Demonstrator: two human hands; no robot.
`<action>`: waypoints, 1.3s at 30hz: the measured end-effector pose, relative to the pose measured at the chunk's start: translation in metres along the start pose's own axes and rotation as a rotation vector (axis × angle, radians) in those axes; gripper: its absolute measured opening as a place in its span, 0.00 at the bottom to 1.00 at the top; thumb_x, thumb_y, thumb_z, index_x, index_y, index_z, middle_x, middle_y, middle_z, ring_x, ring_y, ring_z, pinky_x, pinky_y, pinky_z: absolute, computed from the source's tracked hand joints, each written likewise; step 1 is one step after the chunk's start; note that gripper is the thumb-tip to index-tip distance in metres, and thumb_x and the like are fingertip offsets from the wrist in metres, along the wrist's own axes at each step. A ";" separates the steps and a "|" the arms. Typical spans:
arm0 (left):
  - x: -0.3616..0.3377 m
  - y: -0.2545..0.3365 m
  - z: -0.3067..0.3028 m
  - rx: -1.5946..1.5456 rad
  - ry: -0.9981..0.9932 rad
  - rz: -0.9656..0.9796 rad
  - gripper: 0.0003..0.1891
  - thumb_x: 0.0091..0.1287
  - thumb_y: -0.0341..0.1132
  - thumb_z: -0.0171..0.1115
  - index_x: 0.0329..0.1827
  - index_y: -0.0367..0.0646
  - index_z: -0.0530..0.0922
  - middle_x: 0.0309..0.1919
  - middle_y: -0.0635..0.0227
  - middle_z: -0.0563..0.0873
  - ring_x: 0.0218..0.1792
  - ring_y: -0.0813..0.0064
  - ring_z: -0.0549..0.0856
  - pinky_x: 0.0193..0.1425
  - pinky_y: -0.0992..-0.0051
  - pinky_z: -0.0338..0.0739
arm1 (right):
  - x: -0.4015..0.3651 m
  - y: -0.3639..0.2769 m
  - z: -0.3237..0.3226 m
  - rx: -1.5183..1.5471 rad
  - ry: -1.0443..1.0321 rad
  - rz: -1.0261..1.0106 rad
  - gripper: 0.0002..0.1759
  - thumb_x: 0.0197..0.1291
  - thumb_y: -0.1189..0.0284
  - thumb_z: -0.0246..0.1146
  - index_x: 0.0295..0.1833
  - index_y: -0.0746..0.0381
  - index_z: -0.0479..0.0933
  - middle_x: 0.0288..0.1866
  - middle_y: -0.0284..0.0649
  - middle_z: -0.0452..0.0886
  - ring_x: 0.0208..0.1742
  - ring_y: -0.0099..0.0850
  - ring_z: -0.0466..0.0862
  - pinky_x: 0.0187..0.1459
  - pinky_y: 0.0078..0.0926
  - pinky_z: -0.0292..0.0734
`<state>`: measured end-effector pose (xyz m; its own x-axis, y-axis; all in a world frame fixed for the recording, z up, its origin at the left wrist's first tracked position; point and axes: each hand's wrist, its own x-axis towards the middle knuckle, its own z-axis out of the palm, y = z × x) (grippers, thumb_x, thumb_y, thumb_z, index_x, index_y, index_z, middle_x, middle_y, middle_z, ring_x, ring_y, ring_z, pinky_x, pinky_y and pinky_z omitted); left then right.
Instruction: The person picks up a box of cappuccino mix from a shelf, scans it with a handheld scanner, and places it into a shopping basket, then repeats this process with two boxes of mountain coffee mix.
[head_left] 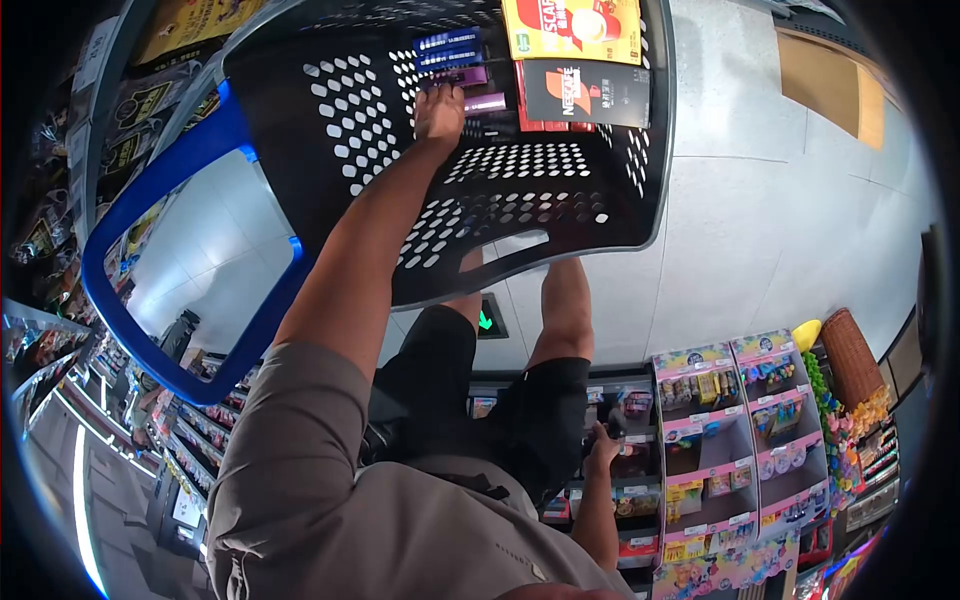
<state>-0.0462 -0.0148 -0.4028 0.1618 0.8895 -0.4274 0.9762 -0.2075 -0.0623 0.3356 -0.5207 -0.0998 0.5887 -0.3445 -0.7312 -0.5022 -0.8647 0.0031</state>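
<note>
My left hand (440, 110) reaches down into a black perforated shopping basket (520, 215) with a blue handle (150, 200). Its fingers rest on and curl over a purple box (462, 77) in a stack of blue and purple boxes (447, 45). Beside that stack lie a yellow Nescafe box (570, 28) and a black Nescafe box (585, 92). My right hand (602, 448) hangs by my right thigh, closed around a small dark object (612, 425) that I cannot identify.
The basket stands on a pale tiled floor (760, 200) in front of my legs. Pink display racks of small goods (740, 430) stand at the right, next to a wicker basket (850, 355). Store shelves (60, 250) line the left side.
</note>
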 end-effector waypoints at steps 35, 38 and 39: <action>0.004 -0.017 0.010 -0.232 0.097 -0.138 0.09 0.63 0.29 0.51 0.45 0.43 0.75 0.42 0.59 0.83 0.50 0.61 0.81 0.58 0.54 0.69 | 0.013 -0.084 0.046 -0.259 -0.069 -0.203 0.08 0.50 0.77 0.70 0.32 0.60 0.76 0.26 0.29 0.77 0.24 0.21 0.76 0.27 0.23 0.71; -0.010 -0.002 -0.004 -0.108 0.191 -0.198 0.12 0.63 0.33 0.54 0.50 0.47 0.76 0.42 0.62 0.84 0.49 0.59 0.81 0.60 0.55 0.68 | 0.020 -0.071 0.035 -0.298 -0.114 -0.306 0.10 0.46 0.75 0.72 0.32 0.61 0.77 0.27 0.31 0.78 0.28 0.25 0.78 0.31 0.27 0.73; -0.014 0.000 -0.006 -0.169 0.171 -0.194 0.12 0.64 0.33 0.54 0.50 0.48 0.76 0.40 0.61 0.83 0.45 0.59 0.82 0.56 0.54 0.71 | 0.015 -0.073 0.036 -0.271 -0.126 -0.337 0.10 0.46 0.75 0.72 0.32 0.61 0.77 0.27 0.31 0.78 0.28 0.25 0.78 0.31 0.27 0.73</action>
<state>-0.0478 -0.0241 -0.3911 -0.0223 0.9645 -0.2631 0.9991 0.0309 0.0287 0.3583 -0.4496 -0.1356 0.6007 0.0054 -0.7995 -0.1014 -0.9914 -0.0830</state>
